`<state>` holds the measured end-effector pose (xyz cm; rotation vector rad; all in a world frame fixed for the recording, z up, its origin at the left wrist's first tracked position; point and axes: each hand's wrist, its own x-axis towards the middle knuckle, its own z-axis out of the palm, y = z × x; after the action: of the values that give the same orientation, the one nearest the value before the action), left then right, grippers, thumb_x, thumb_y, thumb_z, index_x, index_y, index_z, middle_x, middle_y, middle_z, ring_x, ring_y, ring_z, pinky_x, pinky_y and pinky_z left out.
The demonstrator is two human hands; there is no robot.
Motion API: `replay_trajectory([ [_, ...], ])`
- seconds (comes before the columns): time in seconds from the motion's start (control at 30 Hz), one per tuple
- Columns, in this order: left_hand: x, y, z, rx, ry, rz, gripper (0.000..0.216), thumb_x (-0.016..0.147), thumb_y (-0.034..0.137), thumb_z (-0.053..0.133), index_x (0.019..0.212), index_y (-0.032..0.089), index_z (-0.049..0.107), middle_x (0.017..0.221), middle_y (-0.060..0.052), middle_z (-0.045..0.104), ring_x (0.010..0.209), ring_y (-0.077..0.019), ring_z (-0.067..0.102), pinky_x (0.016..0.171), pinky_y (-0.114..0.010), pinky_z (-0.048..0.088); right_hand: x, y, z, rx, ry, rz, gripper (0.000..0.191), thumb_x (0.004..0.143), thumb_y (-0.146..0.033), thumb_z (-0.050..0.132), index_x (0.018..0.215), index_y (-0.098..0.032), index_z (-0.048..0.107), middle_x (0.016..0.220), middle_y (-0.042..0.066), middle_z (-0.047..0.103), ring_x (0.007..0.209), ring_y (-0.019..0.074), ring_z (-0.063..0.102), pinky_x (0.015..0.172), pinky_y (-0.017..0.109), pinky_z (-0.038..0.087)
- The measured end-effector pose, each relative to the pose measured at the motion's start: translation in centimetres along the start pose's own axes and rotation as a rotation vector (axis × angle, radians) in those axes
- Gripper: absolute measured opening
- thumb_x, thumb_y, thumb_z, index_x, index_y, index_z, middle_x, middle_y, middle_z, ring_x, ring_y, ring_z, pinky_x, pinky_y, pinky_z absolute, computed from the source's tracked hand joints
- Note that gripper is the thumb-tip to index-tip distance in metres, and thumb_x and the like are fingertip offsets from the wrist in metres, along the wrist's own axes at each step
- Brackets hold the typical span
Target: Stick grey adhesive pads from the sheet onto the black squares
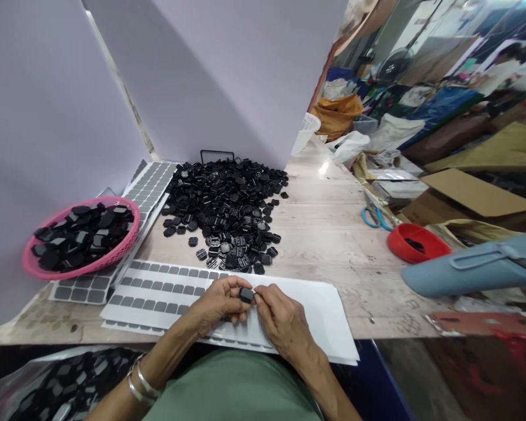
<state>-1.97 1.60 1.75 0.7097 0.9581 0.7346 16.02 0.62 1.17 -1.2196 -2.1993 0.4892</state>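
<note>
Between the fingers of my left hand [221, 301] is a small black plastic piece [246, 294] with rounded corners, its dark flat face turned up. My right hand [283, 316] pinches at the right edge of that piece; whether its fingertips hold anything besides the piece is too small to tell. Both hands are above white sheets of grey stickers [158, 289], whose right part is bare white backing. Just beyond them spreads a large heap of similar black pieces [228, 204] on the wooden table [319, 234].
A pink basket [131, 231] of black pieces stands at the left on more sticker sheets [151, 184]. At the right are blue-handled scissors [377, 217], a red bowl [405, 252], a grey-blue cylinder [460, 269] and a cardboard box [477, 199]. A plastic bag of pieces [70, 386] sits below left.
</note>
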Motion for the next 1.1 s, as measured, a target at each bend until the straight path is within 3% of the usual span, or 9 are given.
replay_trajectory([
  [0.6,0.14,-0.31,0.31,-0.026,0.029,0.0,0.047,0.058,0.019,0.08,0.099,0.011,0.058,0.053,0.006,0.052,0.046,-0.0103,0.056,0.04,-0.016,0.038,-0.25,0.17,0.06,0.086,0.013,0.054,0.021,0.097,-0.022,0.037,0.1,-0.019,0.058,0.086,0.005,0.061,0.075,0.0165,0.06,0.064,0.026,0.045],
  [1.1,-0.21,-0.33,0.36,-0.009,0.018,0.001,0.045,0.059,0.018,0.078,0.098,0.01,0.057,0.056,0.001,0.058,0.045,-0.0106,0.055,0.04,-0.017,0.038,-0.39,-0.18,0.1,0.104,0.016,0.075,0.021,0.096,-0.022,0.038,0.097,-0.02,0.059,0.086,0.005,0.063,0.076,0.0162,0.061,0.064,0.026,0.047],
])
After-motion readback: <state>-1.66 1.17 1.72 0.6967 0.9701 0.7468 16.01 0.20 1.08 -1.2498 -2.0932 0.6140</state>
